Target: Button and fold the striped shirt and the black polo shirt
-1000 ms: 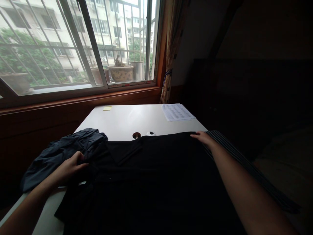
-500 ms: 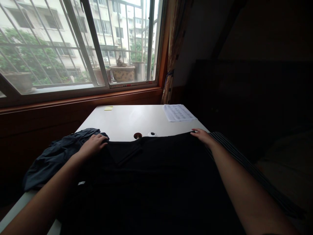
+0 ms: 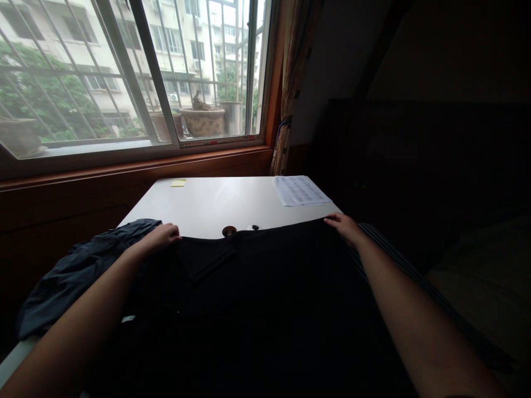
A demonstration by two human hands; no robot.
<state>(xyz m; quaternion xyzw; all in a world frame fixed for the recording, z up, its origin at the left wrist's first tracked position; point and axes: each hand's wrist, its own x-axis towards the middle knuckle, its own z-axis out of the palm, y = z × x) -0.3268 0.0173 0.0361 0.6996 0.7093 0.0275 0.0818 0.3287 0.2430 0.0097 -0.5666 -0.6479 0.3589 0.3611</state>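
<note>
A large black garment (image 3: 265,298) lies spread over the near part of the white table (image 3: 199,207). My left hand (image 3: 162,236) is closed on its far edge at the left, fingers curled round the cloth. At the far right corner my right hand (image 3: 345,226) pinches the same edge between thumb and fingers. The edge runs nearly straight between both hands. Near the left hand, a squared flap or pocket shape shows on the cloth. A small white tag (image 3: 128,319) sticks out lower left. Most folds are lost in the dark.
A crumpled dark blue-grey cloth (image 3: 62,282) lies at the left, and a striped cloth (image 3: 398,265) at the right edge. Printed sheets (image 3: 302,190), a yellow sticky note (image 3: 178,183), a round brown object (image 3: 229,231) and a small white round object (image 3: 254,227) are on the table.
My left fingers have curled in from lying flatter on the cloth, and the right fingers have closed more tightly on the corner. The view has shifted slightly.
</note>
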